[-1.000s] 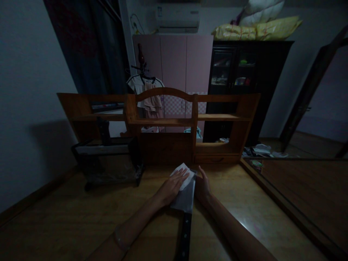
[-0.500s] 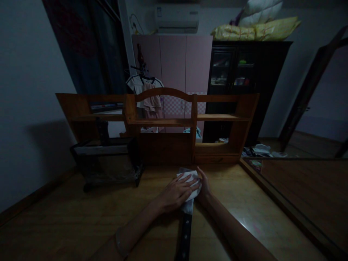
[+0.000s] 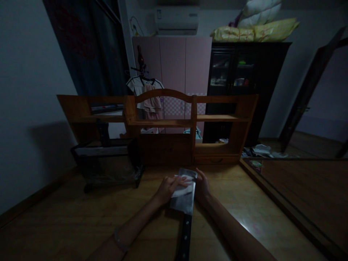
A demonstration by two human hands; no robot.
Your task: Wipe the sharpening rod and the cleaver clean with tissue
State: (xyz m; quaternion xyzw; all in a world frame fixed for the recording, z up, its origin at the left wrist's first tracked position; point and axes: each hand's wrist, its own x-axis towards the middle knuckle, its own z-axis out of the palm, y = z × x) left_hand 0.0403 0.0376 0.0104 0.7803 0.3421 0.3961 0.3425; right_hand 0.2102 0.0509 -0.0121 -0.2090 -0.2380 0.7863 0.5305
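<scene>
A cleaver [image 3: 182,203] with a broad metal blade lies over the wooden table, its black riveted handle pointing toward me. Pressed onto the blade is a folded white tissue [image 3: 179,189], held under the fingers of my left hand [image 3: 166,189]. My right hand [image 3: 203,187] is at the blade's right edge and steadies it there, one finger pointing up along the far corner. Its other fingers are partly hidden behind the blade. A bracelet circles my left wrist.
A wooden shelf unit [image 3: 163,122] stands along the table's far side. Left of the hands is a dark box-like stand [image 3: 107,163] with a black object on top. A raised wooden edge [image 3: 272,194] runs along the right.
My left hand has slid left across the blade with the tissue, uncovering the blade's right side and far end. My right hand has stayed nearly in place.
</scene>
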